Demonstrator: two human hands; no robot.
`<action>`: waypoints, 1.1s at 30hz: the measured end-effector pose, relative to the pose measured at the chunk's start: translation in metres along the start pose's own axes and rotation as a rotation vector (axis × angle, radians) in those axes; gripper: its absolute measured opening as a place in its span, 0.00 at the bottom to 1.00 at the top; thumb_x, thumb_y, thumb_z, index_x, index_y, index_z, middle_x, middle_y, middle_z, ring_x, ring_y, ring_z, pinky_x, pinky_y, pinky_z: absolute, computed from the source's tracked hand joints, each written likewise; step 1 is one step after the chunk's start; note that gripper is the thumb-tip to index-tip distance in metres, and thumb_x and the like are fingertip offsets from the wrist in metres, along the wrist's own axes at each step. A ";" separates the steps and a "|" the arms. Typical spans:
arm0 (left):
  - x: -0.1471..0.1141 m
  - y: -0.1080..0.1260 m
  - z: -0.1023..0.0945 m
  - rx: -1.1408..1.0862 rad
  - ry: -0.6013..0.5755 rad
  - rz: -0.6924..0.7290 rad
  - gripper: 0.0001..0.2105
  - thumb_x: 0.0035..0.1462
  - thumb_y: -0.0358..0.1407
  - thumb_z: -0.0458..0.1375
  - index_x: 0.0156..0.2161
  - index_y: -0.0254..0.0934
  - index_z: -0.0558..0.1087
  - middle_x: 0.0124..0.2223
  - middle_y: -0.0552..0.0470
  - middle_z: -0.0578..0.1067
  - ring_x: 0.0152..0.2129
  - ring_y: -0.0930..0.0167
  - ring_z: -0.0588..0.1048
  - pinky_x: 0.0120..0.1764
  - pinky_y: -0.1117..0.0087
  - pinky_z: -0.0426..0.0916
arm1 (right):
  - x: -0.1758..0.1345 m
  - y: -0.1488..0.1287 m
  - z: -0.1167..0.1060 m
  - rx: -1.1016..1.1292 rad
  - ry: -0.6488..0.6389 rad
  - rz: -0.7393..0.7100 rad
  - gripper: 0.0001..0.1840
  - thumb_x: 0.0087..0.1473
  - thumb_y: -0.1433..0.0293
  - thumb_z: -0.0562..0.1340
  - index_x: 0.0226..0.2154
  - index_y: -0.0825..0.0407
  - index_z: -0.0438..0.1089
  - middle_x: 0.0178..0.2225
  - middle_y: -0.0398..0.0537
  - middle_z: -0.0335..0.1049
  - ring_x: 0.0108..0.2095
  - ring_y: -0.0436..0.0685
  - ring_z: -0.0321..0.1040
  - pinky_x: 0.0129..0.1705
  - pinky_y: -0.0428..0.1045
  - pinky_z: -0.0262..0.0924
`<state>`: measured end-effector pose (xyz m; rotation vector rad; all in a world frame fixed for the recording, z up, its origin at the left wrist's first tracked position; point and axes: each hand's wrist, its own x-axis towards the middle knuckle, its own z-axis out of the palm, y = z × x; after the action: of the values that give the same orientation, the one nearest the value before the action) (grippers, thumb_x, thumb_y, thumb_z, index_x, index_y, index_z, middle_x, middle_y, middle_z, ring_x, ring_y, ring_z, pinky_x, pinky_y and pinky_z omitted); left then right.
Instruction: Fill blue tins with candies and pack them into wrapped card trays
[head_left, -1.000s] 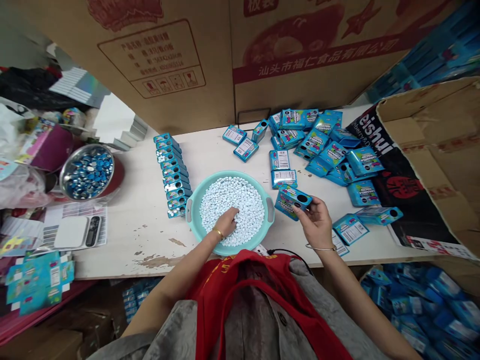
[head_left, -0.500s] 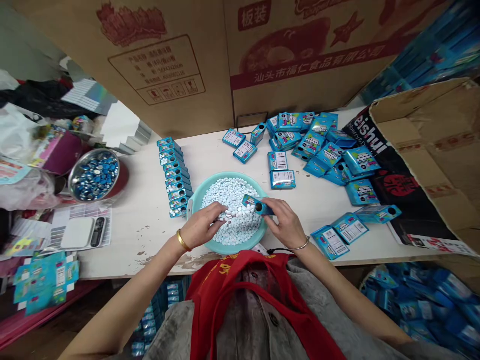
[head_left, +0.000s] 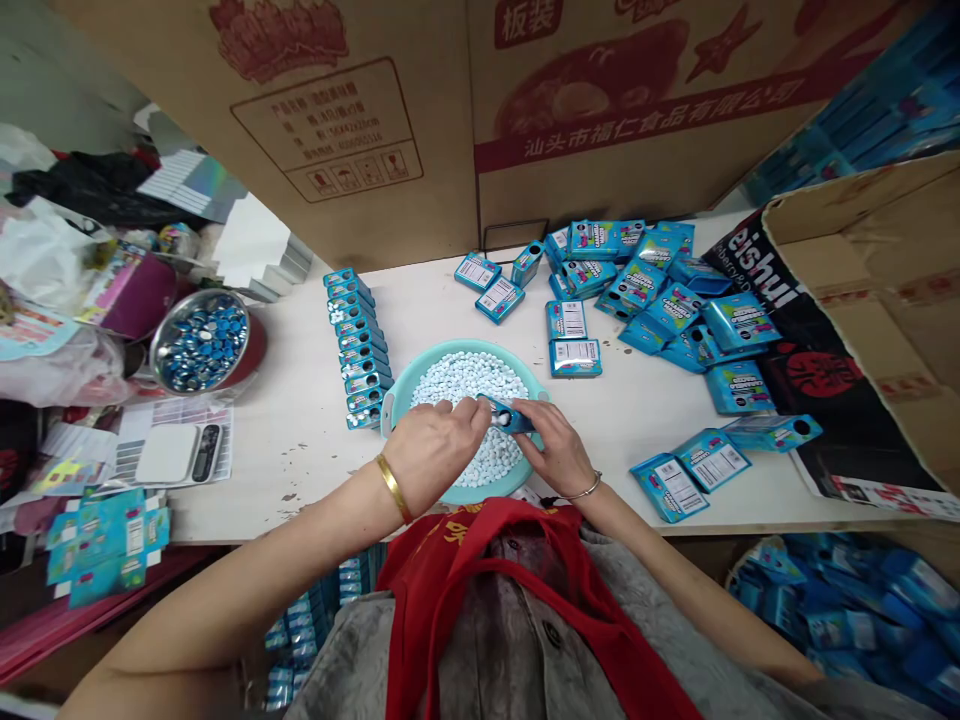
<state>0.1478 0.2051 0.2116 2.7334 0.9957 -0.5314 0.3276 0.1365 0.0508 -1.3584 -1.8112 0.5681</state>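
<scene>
A turquoise basin point(head_left: 400, 385) full of small pale-blue candies point(head_left: 465, 374) stands at the table's front edge. Above the candies, my right hand point(head_left: 559, 450) is closed around a small blue candy box point(head_left: 514, 418), tilted, with an opening in its end. My left hand point(head_left: 439, 440) reaches over the basin, fingers closed and bent at the left end of this box. Its fingertips are partly covered, and what they hold is hidden. Left of the basin is a row of blue boxes point(head_left: 360, 350), their ends with holes facing up.
A pile of blue boxes point(head_left: 667, 300) lies at the right, beside an open carton point(head_left: 862, 290). Large cardboard boxes point(head_left: 360, 220) wall the back. At the left are a metal pot point(head_left: 201, 345) of blue wrapped pieces and a white scale point(head_left: 169, 453).
My left hand has risen from the candies and moved right to the box. My right hand still holds the box over the basin. The view has shifted slightly.
</scene>
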 end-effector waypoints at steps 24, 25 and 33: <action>0.064 -0.013 0.224 -0.721 0.021 -0.116 0.14 0.60 0.30 0.50 0.51 0.35 0.63 0.49 0.44 0.71 0.45 0.65 0.71 0.49 0.65 0.65 | -0.015 0.029 -0.030 -0.044 0.159 0.268 0.21 0.54 0.67 0.60 0.51 0.49 0.63 0.46 0.52 0.69 0.45 0.61 0.68 0.47 0.59 0.65; 0.056 -0.017 0.216 -0.739 0.044 -0.096 0.14 0.60 0.32 0.51 0.51 0.36 0.63 0.49 0.44 0.71 0.46 0.66 0.71 0.49 0.65 0.65 | -0.015 0.029 -0.030 -0.047 0.155 0.265 0.21 0.54 0.67 0.59 0.51 0.49 0.63 0.46 0.53 0.69 0.46 0.61 0.68 0.48 0.59 0.65; -0.001 -0.047 0.115 -0.655 0.221 0.083 0.12 0.63 0.35 0.50 0.50 0.35 0.63 0.45 0.44 0.72 0.43 0.66 0.71 0.46 0.64 0.67 | -0.004 0.015 -0.021 -0.101 0.079 0.065 0.21 0.56 0.72 0.57 0.53 0.49 0.61 0.48 0.55 0.69 0.49 0.63 0.66 0.50 0.62 0.64</action>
<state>0.0857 0.2075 0.1039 2.2465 0.8923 0.1106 0.3537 0.1358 0.0513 -1.4916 -1.7573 0.4563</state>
